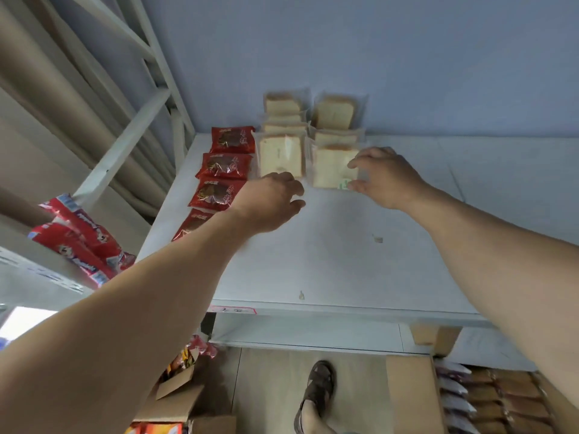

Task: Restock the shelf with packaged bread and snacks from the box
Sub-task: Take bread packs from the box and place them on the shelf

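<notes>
Clear packs of sliced white bread lie in two rows on the white shelf (pixel 344 261), running back toward the wall. My right hand (pixel 387 178) pinches the right edge of the nearest pack in the right row (pixel 330 170). My left hand (pixel 269 200) hovers just in front of the nearest pack in the left row (pixel 280 156), fingers curled and apart, holding nothing. Red snack packets (pixel 224 166) lie in a line along the shelf's left side; my left forearm hides part of the nearest one.
A neighbouring shelf at the left holds red and white packets (pixel 78 236). Below, cardboard boxes (pixel 178 399) with snacks stand on the floor at the left, and a box of packaged bread (pixel 488 399) at the right. My sandalled foot (pixel 316 393) is between them.
</notes>
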